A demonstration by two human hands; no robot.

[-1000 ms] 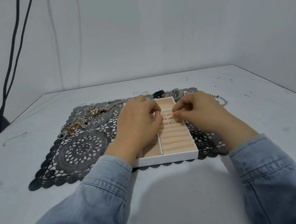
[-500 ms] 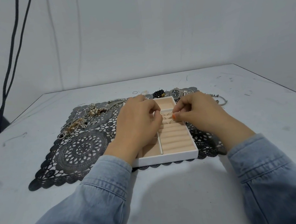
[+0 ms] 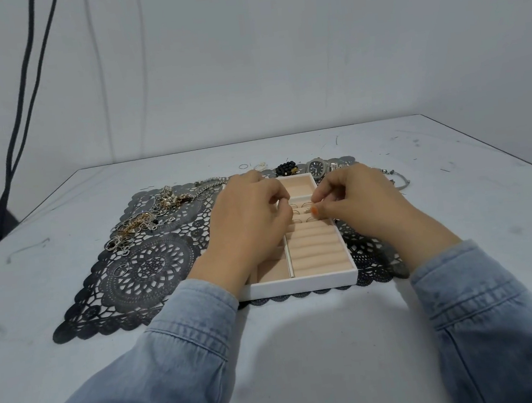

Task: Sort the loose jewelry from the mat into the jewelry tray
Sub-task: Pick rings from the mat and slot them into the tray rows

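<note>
**A:** Hardly anything moved. On the desk (image 3: 306,344), over the mat (image 3: 147,269), both hands stay above the jewelry tray (image 3: 303,284).

**B:** The left hand (image 3: 247,223) is curled, its hold unclear. The right hand (image 3: 360,201) is pinching. The chains (image 3: 142,221) left of the tray look limp and tangly.

**A:** It pinches a ring (image 3: 307,210) over the tray's rolls. I'd guess it's light, stiff and slippery, so grip the band. There's bare desk nearer than the tray.

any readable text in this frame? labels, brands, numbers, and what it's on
No text in the head view is legible.
Watch dial: any brand or numerals are too small to read.
Jewelry tray: plain white rim, no label showing.
Mat: lace pattern only, no print.
Ring pinched by the right hand: too small to show any engraving.
Denim sleeves: no tag or logo visible.
</note>
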